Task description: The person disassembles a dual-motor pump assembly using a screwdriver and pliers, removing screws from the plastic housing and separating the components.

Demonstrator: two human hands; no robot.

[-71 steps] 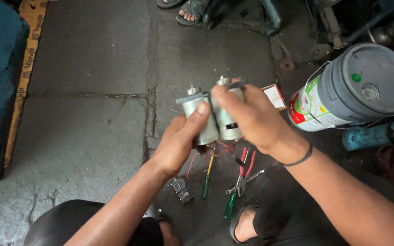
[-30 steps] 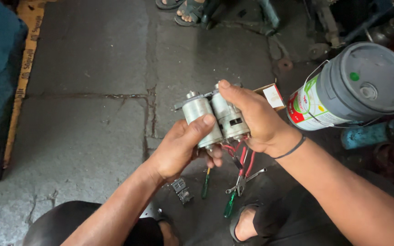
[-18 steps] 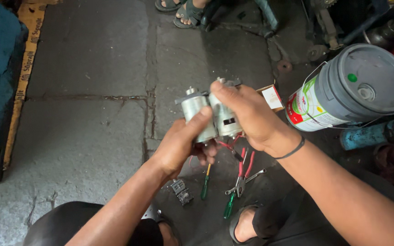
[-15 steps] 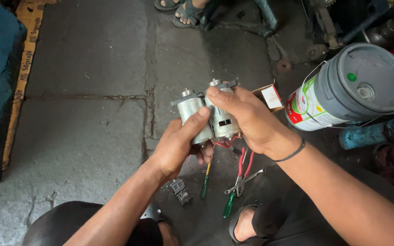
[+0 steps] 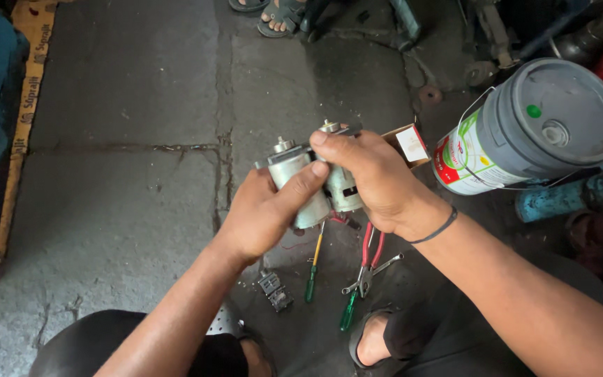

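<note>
My left hand [image 5: 263, 213] grips one small silver motor [image 5: 300, 183]; my right hand [image 5: 371, 178] pinches a second motor [image 5: 342, 190], side by side above the floor [image 5: 127, 209]. Thin wires, I think, dangle below; tugging could snap them.

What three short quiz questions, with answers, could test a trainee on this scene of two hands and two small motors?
1. True or false: each hand holds one silver motor.
2. Which tool lies on the floor below the hands: A hammer, B red-handled pliers, C saw?
3. Where is the grey-lidded bucket?

Key
1. True: left hand holds the left motor, right hand the right motor.
2. B, red-handled pliers.
3. Grey-lidded bucket: right of the hands, tipped over.
</note>
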